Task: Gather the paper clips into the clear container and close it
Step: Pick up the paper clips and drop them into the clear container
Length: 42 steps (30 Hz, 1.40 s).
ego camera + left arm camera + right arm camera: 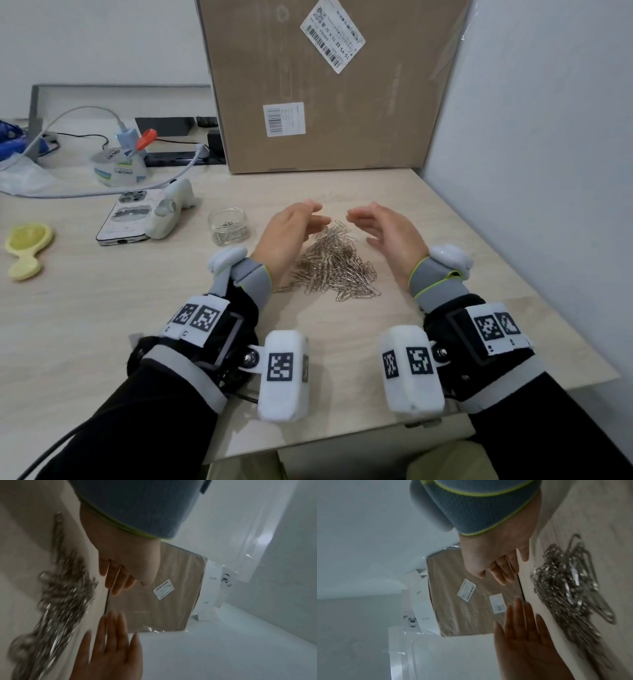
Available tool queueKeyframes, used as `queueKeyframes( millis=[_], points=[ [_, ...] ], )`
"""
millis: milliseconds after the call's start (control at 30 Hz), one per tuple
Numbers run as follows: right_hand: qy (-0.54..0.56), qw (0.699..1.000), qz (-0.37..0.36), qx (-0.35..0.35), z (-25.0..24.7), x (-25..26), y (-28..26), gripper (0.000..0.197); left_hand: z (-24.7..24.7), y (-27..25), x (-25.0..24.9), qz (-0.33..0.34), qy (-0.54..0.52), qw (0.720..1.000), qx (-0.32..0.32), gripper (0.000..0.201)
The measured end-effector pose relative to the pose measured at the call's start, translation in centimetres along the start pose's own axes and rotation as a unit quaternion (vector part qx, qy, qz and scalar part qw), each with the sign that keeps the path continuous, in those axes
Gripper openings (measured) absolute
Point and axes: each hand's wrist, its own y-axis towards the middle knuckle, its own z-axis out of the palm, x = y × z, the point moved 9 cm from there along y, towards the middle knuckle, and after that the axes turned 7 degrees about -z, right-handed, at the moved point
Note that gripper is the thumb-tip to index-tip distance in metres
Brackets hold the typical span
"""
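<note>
You are holding your left hand (291,233) and your right hand (387,233) on either side of the heap of silver wire paper clips (334,265), palms turned toward each other. Both hands are spread with fingers relaxed, and neither is gripping anything. Whether the edge of either palm is touching the pale wood-grain table (102,325) is not clear from the head view, though the wrist views suggest both are sitting very near the surface.

The heap is lying on the table in front of the large brown cardboard box (325,85). The small clear round plastic container (227,226) is standing upright just left of your left hand, apart from the heap, with some clips already showing inside it. No lid is visible on it or anywhere near it.

Judging by their look, the clips are light, stiff and slippery, and they are tangling together, so a clump is likely to hang together while shedding strays. You are probably best off cupping the heap from both flanks and scooping low along the table. The container looks light too, so it could tip or slide.
</note>
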Motion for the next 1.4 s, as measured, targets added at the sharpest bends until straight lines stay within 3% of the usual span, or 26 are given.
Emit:
queueKeyframes(
  millis=[67, 133, 267, 367, 533, 600, 700, 800, 867, 967, 1033, 1133, 1300, 1400],
  points=[
    [-0.010, 0.999, 0.024, -0.022, -1.8, 0.3, -0.2, 0.046, -1.4, -0.1, 0.0, -0.026, 0.023, 0.999, -0.013, 0.043],
    [-0.047, 0.998, 0.044, -0.011, -2.5, 0.2, -0.6, 0.058, -2.0, -0.3, 0.7, -0.085, 0.084, 0.993, 0.016, 0.058],
    [-0.087, 0.987, 0.081, 0.109, -0.2, -0.8, -1.8, 0.064, -1.2, -2.3, 3.1, -0.213, 0.186, 0.944, 0.169, 0.072],
    [-0.091, 0.974, 0.091, 0.186, 1.8, -1.3, -2.5, 0.062, -0.2, -3.1, 3.8, -0.245, 0.206, 0.921, 0.221, 0.073],
    [-0.065, 0.974, 0.070, 0.204, 3.2, -0.6, -2.3, 0.061, 1.5, -2.1, 3.2, -0.194, 0.156, 0.947, 0.201, 0.059],
    [-0.045, 0.981, 0.053, 0.181, 3.1, -0.2, -2.0, 0.058, 1.8, -1.7, 2.7, -0.168, 0.129, 0.959, 0.190, 0.053],
    [-0.038, 0.998, -0.009, 0.055, 1.1, 0.9, -0.6, 0.056, 0.9, -0.6, 1.3, -0.095, 0.095, 0.985, 0.109, 0.049],
    [-0.128, 0.989, -0.050, -0.053, -0.2, 0.9, 0.7, 0.043, -1.1, 0.5, 0.0, -0.004, 0.104, 0.994, -0.022, 0.040],
    [-0.209, 0.976, -0.054, -0.039, 0.5, 0.5, 1.3, 0.033, -1.4, 0.8, -0.1, 0.029, 0.198, 0.978, -0.058, 0.036],
    [-0.322, 0.946, -0.012, 0.045, 2.3, -0.9, 2.0, 0.039, 0.0, 1.0, 0.8, 0.005, 0.349, 0.937, -0.025, 0.045],
    [-0.350, 0.934, 0.010, 0.073, 2.9, -1.9, 2.5, 0.046, 1.3, 1.2, 0.9, 0.002, 0.388, 0.922, -0.001, 0.048],
    [-0.302, 0.950, 0.013, 0.071, 3.3, -1.9, 2.8, 0.047, 1.7, 1.6, 0.7, 0.008, 0.353, 0.936, 0.006, 0.047],
    [-0.235, 0.971, -0.018, 0.045, 2.9, -0.9, 2.5, 0.042, 0.0, 2.3, 1.1, 0.004, 0.206, 0.977, -0.047, 0.043],
    [-0.198, 0.980, -0.022, 0.026, 2.3, -0.8, 2.2, 0.043, -0.3, 2.0, 0.7, 0.022, 0.197, 0.978, -0.067, 0.039]
  ],
)
